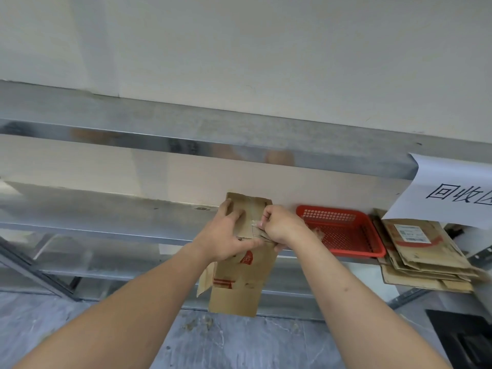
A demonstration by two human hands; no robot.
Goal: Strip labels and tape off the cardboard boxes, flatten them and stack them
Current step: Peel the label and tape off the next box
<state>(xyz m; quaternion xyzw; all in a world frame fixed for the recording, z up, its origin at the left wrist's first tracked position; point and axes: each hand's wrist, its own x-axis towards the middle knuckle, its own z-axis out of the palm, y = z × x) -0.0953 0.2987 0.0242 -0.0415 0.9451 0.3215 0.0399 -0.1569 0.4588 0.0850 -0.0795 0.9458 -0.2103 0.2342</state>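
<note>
Bare hands (229, 235) on flat creased cardboard (239, 275)

white paper sign (450, 193) handwritten "回收区", stacked box's shipping label (411, 233) unreadable

Box (241, 265) in my hands is plain brown cardboard with red printed marks and stripes. Basket (343, 230) is bright red with a grid of holes. Flattened stack (426, 259) is brown, top sheet with white label and red band. Sign (452, 193) white, black characters. Shelf (106, 209) grey metal.
</note>
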